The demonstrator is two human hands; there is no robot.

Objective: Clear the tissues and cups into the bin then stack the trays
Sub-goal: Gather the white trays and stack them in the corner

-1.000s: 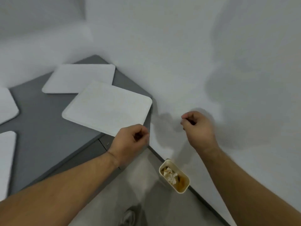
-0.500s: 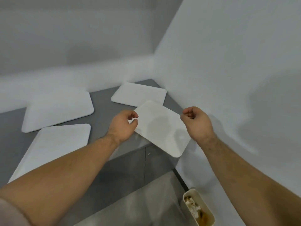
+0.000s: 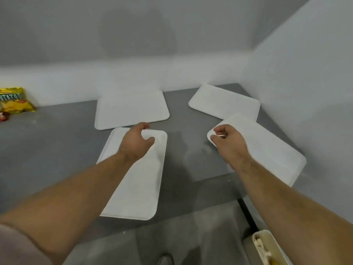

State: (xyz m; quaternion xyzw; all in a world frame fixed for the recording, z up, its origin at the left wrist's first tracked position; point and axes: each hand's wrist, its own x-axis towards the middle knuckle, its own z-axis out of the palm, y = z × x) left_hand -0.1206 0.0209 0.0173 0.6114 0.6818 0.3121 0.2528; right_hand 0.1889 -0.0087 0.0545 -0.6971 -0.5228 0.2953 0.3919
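While four white trays lie flat and unstacked on the grey counter [image 3: 47,150], both hands hang over the two nearer ones. The left hand [image 3: 136,143] sits above the far end of the near-left tray [image 3: 137,188], its fingers loosely curled, thumb apart from them, with nothing held. The right hand [image 3: 228,143] is at the far left corner of the near-right tray [image 3: 271,150]; its fingers curl toward the thumb with a strip of white showing between them, and I cannot tell whether it pinches the rim or only hovers. That tray lies aslant, its near corner jutting past the counter's front edge, its far edge reaching the far-right tray [image 3: 225,104] in the corner by the walls. The far-left tray [image 3: 131,109] lies just beyond the near-left one, against the back wall. Down at the lower right, on the floor, the bin [image 3: 275,243] holds crumpled tissue. Far to the left stands a yellow crisp packet [image 3: 14,100].
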